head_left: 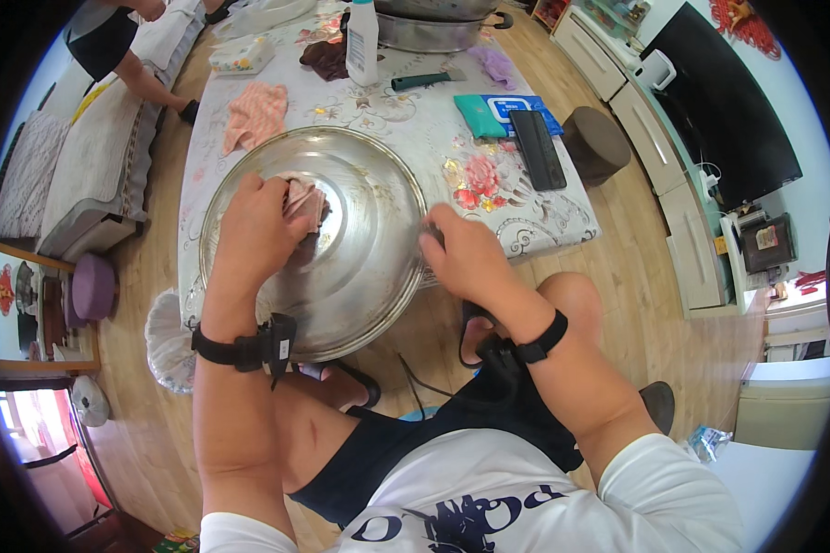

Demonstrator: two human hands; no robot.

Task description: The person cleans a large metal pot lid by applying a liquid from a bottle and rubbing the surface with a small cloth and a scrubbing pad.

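A large round metal pot lid (pixel 377 228) lies at the near edge of the table, partly past it, with brownish stains on its surface. My left hand (pixel 259 221) is closed on a bunched pinkish cloth (pixel 303 200) pressed against the lid's left part. At the right rim, my right hand (pixel 460 252) grips the lid's edge, its fingertips partly hidden. Behind the lid lies a crumpled orange checked cloth (pixel 256 116). A scraper with a dark green handle (pixel 422 81) rests farther back, near a white bottle (pixel 362 45).
On the flowered tablecloth (pixel 401 114) stand a steamer pot (pixel 429 34), a wipes pack (pixel 481 116), a black phone (pixel 538 151), a tissue pack (pixel 242 55), a dark cloth (pixel 324 61) and a purple mesh scrubber (pixel 492 66). A brown stool (pixel 596 145) is right; another person's arm (pixel 145 83) shows far left.
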